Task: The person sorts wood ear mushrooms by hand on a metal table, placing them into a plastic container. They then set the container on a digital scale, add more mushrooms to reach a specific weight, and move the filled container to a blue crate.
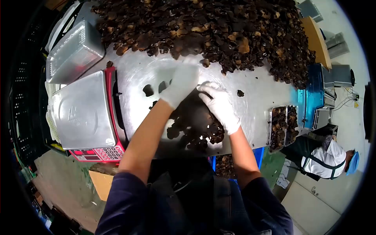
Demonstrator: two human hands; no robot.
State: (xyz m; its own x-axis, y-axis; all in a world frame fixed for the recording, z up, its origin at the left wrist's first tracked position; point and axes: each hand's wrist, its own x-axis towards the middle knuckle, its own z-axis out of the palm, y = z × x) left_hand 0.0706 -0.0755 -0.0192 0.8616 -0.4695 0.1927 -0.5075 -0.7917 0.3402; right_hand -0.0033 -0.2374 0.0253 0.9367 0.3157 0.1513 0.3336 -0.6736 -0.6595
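Note:
A small heap of dark brown, leathery pieces that look like dried black fungus (pixel 199 121) lies on the metal table in front of me. My left hand (pixel 181 85), in a white glove, is above the heap's far left side; motion smears its fingers. My right hand (pixel 222 105), also gloved in white, is at the heap's right edge. Its thumb and fingers are bent together on a dark piece of fungus at the top of the heap. A few loose pieces (pixel 148 90) lie left of my left hand, and another (pixel 240 93) lies to the right.
A large pile of fungus (pixel 219 31) covers the table's far side. At left stand a red scale (pixel 84 113) and stacked clear trays (pixel 76 53). Filled trays (pixel 278 127) sit at right, near a blue machine (pixel 313 94). A co-worker (pixel 327 158) is beyond; a blue crate (pixel 258 156) is below.

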